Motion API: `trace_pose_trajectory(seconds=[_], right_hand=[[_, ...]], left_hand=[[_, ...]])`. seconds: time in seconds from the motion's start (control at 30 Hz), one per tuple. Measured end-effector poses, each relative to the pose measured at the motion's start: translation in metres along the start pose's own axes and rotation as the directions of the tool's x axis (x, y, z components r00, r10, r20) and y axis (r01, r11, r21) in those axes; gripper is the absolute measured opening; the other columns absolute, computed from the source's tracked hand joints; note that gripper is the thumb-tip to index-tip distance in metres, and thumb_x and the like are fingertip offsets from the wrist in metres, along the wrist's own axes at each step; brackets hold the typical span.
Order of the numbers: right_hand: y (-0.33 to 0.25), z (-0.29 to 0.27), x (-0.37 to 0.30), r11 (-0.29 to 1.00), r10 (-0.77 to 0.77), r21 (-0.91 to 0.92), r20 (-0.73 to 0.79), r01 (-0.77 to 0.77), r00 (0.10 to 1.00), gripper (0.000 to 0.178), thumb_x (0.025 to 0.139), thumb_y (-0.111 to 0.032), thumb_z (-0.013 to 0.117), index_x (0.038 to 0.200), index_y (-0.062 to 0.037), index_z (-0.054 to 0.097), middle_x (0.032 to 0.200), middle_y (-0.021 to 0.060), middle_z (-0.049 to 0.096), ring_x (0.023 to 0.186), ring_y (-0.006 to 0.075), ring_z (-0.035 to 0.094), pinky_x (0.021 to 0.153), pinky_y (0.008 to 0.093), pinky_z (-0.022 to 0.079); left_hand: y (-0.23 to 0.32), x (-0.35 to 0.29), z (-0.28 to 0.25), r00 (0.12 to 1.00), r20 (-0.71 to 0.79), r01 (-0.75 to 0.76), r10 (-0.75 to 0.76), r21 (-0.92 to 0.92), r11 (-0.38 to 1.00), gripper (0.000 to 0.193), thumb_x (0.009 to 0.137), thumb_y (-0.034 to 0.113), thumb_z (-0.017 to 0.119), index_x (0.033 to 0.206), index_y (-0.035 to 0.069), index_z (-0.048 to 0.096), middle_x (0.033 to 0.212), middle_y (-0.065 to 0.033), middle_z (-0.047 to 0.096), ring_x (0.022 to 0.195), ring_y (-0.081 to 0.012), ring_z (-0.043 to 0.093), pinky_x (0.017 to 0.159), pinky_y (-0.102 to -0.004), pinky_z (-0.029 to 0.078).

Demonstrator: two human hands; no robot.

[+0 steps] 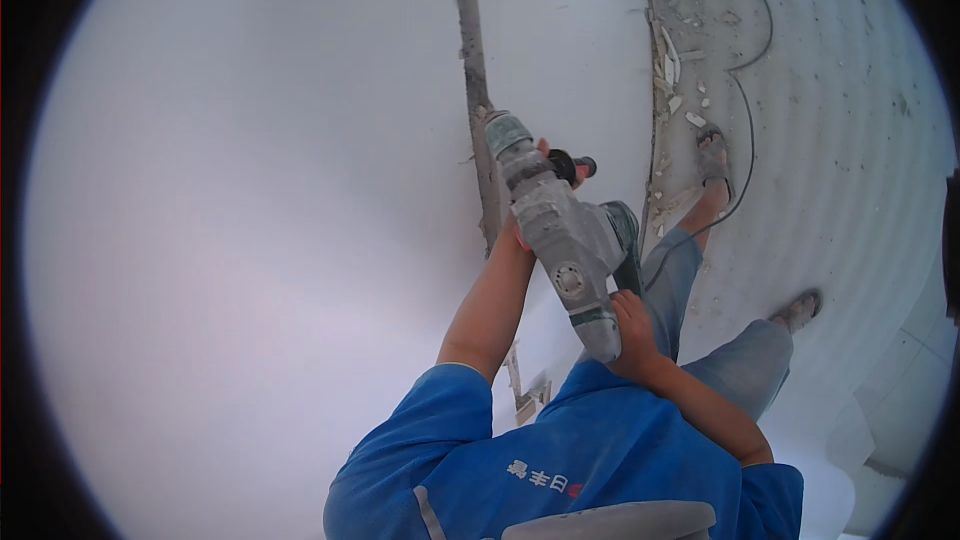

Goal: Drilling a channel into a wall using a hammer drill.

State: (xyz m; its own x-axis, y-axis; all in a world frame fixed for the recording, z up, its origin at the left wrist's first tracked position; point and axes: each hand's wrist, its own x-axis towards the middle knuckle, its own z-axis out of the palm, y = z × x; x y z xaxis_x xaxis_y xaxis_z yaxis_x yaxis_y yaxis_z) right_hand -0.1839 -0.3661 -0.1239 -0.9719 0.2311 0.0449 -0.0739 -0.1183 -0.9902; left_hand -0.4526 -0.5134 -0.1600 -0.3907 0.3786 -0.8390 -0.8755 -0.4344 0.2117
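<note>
A dusty grey-green rotary hammer (560, 230) is held at a slant across the middle of the view, its front end against a rough grey groove (480, 140) cut in the white wall (250, 190). My left hand (580, 177) reaches beneath the tool and grips the black side handle (565, 164) near the front; the tool body covers most of that hand. At the back end, my right hand (632, 332) is closed round the lower part of the dark rear handle (628, 260). The bit cannot be made out.
Broken plaster chips (668, 70) lie along the wall's foot. A thin cable (750, 120) trails over the dusty floor (840, 140) past my sandalled feet (712, 155). Another cut opening with a pale box (533, 402) shows low in the wall by my left side.
</note>
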Motion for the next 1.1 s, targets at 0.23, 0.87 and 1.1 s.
trace_pose_trajectory(seconds=[0.23,0.87,1.1], right_hand=[[0.000,0.002,0.011,0.999,0.039,0.013,0.022,-0.039,0.999,0.047,0.054,-0.006,0.073,0.097,0.0026,0.055,0.097,0.0196,0.056,0.091,0.0387,0.054,0.078,0.0448,0.044],[-0.005,-0.005,0.013,0.999,0.040,-0.004,0.001,-0.040,0.999,0.049,0.058,-0.002,0.073,0.102,0.0034,0.053,0.095,0.0201,0.057,0.093,0.0425,0.054,0.080,0.0464,0.045],[-0.055,-0.058,0.041,0.927,0.254,0.276,0.036,-0.254,0.967,0.053,0.068,-0.001,0.073,0.117,0.0005,0.052,0.102,0.0201,0.064,0.094,0.0352,0.064,0.082,0.0370,0.049]], left_hand=[[0.024,0.012,0.004,0.902,0.044,0.431,-0.429,-0.114,0.895,0.072,0.081,0.049,0.074,0.118,-0.002,0.041,0.100,-0.0281,0.058,0.089,-0.0414,0.061,0.063,-0.0494,0.057],[0.020,0.020,-0.003,0.945,0.170,0.241,-0.279,0.212,0.947,0.068,0.082,0.063,0.063,0.104,0.000,0.052,0.093,-0.0237,0.063,0.068,-0.0296,0.067,0.057,-0.0370,0.058],[0.016,0.020,0.016,0.920,0.357,-0.251,0.162,0.220,0.943,0.018,0.095,0.023,0.054,0.099,0.008,0.062,0.091,-0.0114,0.066,0.082,-0.0280,0.066,0.075,-0.0465,0.055]])
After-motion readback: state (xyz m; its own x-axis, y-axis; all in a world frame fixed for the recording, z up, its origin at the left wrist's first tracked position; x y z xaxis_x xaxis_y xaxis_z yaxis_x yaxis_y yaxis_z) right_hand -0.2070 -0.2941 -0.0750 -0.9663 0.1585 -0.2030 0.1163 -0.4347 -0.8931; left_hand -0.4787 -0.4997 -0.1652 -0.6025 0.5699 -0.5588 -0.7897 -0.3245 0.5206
